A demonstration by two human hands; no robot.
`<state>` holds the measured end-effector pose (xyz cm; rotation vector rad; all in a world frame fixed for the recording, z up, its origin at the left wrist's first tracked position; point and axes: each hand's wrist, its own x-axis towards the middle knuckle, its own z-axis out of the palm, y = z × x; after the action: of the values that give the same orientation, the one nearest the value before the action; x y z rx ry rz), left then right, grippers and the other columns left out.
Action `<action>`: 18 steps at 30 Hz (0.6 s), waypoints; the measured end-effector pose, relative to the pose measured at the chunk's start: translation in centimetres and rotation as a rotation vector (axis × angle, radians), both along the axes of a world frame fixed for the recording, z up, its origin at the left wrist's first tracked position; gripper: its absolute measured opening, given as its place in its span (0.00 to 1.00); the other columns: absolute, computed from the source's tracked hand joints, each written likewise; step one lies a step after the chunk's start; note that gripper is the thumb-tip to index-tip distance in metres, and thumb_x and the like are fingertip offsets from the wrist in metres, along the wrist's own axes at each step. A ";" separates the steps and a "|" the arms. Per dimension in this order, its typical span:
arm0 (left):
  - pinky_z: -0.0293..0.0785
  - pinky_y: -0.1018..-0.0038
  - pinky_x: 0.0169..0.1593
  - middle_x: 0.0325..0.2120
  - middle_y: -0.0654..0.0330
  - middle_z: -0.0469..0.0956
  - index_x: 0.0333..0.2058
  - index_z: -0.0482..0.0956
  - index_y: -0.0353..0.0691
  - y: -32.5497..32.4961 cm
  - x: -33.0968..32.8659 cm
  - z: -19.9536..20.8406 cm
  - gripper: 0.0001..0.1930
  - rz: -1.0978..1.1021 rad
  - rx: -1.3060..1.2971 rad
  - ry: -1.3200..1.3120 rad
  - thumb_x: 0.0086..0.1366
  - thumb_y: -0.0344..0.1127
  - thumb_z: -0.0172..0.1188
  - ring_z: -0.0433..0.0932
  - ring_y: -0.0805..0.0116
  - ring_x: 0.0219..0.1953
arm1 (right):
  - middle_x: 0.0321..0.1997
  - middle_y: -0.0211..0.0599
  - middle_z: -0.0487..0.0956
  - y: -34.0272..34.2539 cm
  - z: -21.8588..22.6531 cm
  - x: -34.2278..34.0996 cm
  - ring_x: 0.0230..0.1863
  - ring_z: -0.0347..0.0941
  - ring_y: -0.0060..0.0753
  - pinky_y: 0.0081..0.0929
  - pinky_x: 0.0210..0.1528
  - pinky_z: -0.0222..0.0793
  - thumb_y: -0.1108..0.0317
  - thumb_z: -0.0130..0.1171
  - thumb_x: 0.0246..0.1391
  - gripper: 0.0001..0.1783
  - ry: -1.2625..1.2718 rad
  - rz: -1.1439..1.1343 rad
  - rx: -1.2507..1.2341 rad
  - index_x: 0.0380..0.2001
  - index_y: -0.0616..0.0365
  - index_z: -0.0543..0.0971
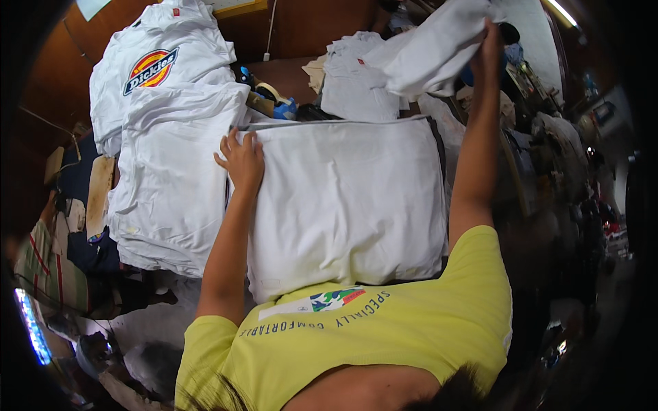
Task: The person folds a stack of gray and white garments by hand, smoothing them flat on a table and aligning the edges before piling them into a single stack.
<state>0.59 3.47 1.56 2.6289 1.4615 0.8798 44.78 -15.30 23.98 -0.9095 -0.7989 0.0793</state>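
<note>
A white garment (346, 198), flat and lightly creased, lies in front of me over a dark-edged board (439, 140). My left hand (241, 161) rests at its far left corner, fingers apart and holding nothing. Stretched out to the far right, my right hand (489, 48) grips a white T-shirt (439, 51) by its right end. That shirt is lifted and hangs partly over a pile of folded white shirts (360, 82). The fingertips of my right hand are partly hidden by the cloth.
Left of the board stands a stack of white shirts (175, 178); behind it lies a white T-shirt with a printed logo (164, 51). A blue tape dispenser (282, 106) sits behind the board. At the left edge, another person in a striped top (51, 267) is partly visible.
</note>
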 end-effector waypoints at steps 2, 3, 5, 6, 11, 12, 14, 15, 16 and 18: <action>0.51 0.52 0.57 0.52 0.56 0.62 0.42 0.74 0.50 -0.9 0.4 1.4 0.14 -0.218 0.061 -0.154 0.55 0.41 0.57 0.57 0.55 0.57 | 0.36 0.37 0.72 -2.5 1.5 -2.0 0.37 0.68 0.24 0.22 0.41 0.65 0.60 0.47 0.57 0.16 -0.472 -0.247 -0.054 0.43 0.60 0.70; 0.52 0.53 0.57 0.52 0.56 0.63 0.42 0.74 0.50 -1.4 0.5 2.3 0.15 -0.310 0.091 -0.230 0.56 0.42 0.56 0.59 0.55 0.56 | 0.37 0.37 0.72 -3.1 2.3 -5.5 0.38 0.68 0.24 0.23 0.41 0.65 0.58 0.47 0.57 0.17 -0.366 -0.104 -0.057 0.43 0.59 0.70; 0.59 0.55 0.54 0.53 0.56 0.62 0.49 0.70 0.50 -4.2 1.7 5.9 0.19 -0.796 -0.291 -0.588 0.59 0.45 0.54 0.62 0.55 0.54 | 0.39 0.36 0.72 -4.8 3.0 -14.3 0.40 0.68 0.25 0.24 0.43 0.64 0.56 0.47 0.57 0.18 -0.242 0.097 -0.137 0.44 0.58 0.70; 0.62 0.55 0.52 0.53 0.56 0.62 0.52 0.66 0.49 -6.7 2.5 8.0 0.23 -0.943 -0.740 -0.723 0.60 0.50 0.51 0.63 0.56 0.53 | 0.40 0.35 0.72 -6.0 2.8 -18.6 0.41 0.68 0.25 0.24 0.43 0.64 0.55 0.47 0.56 0.19 -0.215 0.144 -0.222 0.45 0.57 0.70; 0.63 0.55 0.53 0.55 0.53 0.59 0.58 0.57 0.44 -7.7 -0.7 8.2 0.36 -1.141 -1.924 -1.214 0.60 0.66 0.37 0.64 0.56 0.54 | 0.44 0.34 0.72 1.0 -3.8 -30.4 0.46 0.67 0.27 0.27 0.47 0.62 0.49 0.47 0.55 0.23 -0.152 0.597 -0.607 0.47 0.54 0.69; 0.63 0.54 0.53 0.55 0.52 0.60 0.57 0.56 0.42 -7.2 -1.0 7.1 0.36 -1.085 -2.075 -1.307 0.60 0.65 0.38 0.63 0.56 0.55 | 0.45 0.33 0.72 1.5 -4.7 -31.0 0.47 0.67 0.27 0.28 0.48 0.62 0.48 0.47 0.55 0.24 -0.131 0.577 -0.684 0.48 0.54 0.69; 0.62 0.58 0.56 0.55 0.52 0.61 0.56 0.58 0.39 -3.0 -2.3 0.7 0.34 -1.426 -2.436 -1.520 0.62 0.61 0.38 0.63 0.58 0.55 | 0.47 0.32 0.72 2.9 -7.2 -31.3 0.49 0.67 0.28 0.29 0.49 0.61 0.46 0.47 0.54 0.26 -0.076 0.543 -0.774 0.49 0.52 0.69; 0.62 0.58 0.56 0.55 0.52 0.61 0.56 0.58 0.39 -2.5 -3.8 -0.8 0.34 -1.325 -2.435 -1.576 0.62 0.61 0.38 0.64 0.58 0.55 | 0.48 0.32 0.72 3.1 -8.7 -30.7 0.50 0.66 0.28 0.29 0.50 0.61 0.45 0.47 0.54 0.27 -0.047 0.515 -0.803 0.49 0.52 0.69; 0.62 0.58 0.56 0.55 0.52 0.62 0.56 0.58 0.39 -2.5 -5.3 -1.3 0.34 -1.231 -2.415 -1.605 0.62 0.61 0.39 0.64 0.58 0.55 | 0.47 0.28 0.73 2.6 -10.5 -29.9 0.48 0.67 0.25 0.28 0.50 0.60 0.48 0.49 0.54 0.23 -0.069 0.478 -0.816 0.47 0.49 0.71; 0.62 0.59 0.55 0.55 0.52 0.62 0.56 0.58 0.39 -2.7 -7.7 -2.1 0.34 -1.063 -2.370 -1.613 0.62 0.61 0.39 0.64 0.58 0.55 | 0.46 0.28 0.74 2.4 -13.4 -28.3 0.47 0.67 0.24 0.28 0.50 0.60 0.50 0.49 0.54 0.21 -0.022 0.470 -0.862 0.46 0.49 0.72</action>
<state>-7.11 0.72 -0.50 0.0931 -0.1128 0.1834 16.47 -12.94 10.59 -1.5072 -1.0016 0.8792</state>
